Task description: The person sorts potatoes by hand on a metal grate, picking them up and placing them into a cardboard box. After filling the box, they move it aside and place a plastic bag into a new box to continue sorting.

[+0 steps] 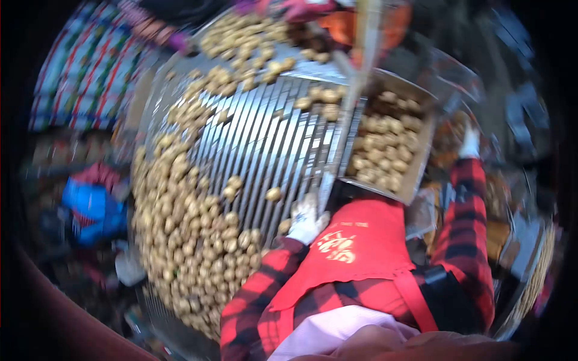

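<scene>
My left hand (307, 219), in a white glove, rests at the near edge of the slatted metal table (271, 132), close to a few loose round potatoes; its blurred fingers look spread, with nothing seen in them. A large heap of potatoes (186, 240) covers the table's left side. To the right of the slats, a cardboard box (424, 157) is filled with potatoes. Out at the right, my right hand (470, 141), also gloved in white, reaches to a clear bag (447, 141) with brownish contents; motion blur hides its fingers.
Co-workers' gloved hands and sleeves (147, 27) are at the far side of the table. An upright post (361, 66) stands between the slats and the box. A striped cloth (84, 72) and a blue bag (93, 201) lie at the left.
</scene>
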`<state>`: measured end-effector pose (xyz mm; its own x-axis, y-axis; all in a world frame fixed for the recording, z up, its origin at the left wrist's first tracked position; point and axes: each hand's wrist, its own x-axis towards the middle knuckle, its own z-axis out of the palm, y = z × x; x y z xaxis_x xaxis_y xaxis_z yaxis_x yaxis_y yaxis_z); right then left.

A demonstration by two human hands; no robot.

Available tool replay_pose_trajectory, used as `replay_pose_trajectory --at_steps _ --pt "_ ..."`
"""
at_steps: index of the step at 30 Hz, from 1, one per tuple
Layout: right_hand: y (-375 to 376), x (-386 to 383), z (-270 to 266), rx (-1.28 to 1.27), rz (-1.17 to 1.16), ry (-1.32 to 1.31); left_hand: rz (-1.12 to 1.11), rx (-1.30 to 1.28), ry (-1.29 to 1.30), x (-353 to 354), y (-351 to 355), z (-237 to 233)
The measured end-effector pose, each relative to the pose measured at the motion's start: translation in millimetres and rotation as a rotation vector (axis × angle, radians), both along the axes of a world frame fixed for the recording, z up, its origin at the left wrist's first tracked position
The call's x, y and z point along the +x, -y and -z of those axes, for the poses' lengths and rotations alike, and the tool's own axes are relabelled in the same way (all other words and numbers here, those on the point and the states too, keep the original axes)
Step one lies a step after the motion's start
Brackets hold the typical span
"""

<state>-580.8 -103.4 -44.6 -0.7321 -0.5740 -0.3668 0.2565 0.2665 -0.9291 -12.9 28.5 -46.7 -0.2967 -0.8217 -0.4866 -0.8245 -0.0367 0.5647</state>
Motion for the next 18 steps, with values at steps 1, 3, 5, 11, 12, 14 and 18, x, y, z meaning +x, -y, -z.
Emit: replay_pose_trajectory --at_steps 1,3,5,11,12,14,18 --pt "12.7 15.8 6.0 -0.038 -0.077 -0.176 -0.010 -0.011 -0.010 1.6 -2.3 -3.5" --pt "25.5 65.8 11.8 -0.139 -0.317 -0.438 -0.067 -0.031 -0.113 7.4 -5.7 -14.8" --pt "17.6 179.2 -12.5 -0.209 -0.671 -0.759 -0.210 -0.158 -0.245 23.4 -23.7 -14.8" --pt "-38.4 447.9 -30.9 -0.633 -1.829 -1.019 -0.461 -0.451 -0.226 69.2 -89.3 -51.0" --pt "-52.8 477.5 -27.8 -0.760 -1.905 -1.084 -0.566 -0.504 -0.239 71.1 -103.3 -43.4" --pt "-77.0 522.7 -34.2 -0.937 -2.109 -1.159 -0.657 -0.590 -0.144 83.9 -130.5 -42.4" --pt "-120.2 549.8 -15.6 -0.928 -2.426 -1.280 -1.096 -0.592 -0.232 98.9 -171.7 -53.8"
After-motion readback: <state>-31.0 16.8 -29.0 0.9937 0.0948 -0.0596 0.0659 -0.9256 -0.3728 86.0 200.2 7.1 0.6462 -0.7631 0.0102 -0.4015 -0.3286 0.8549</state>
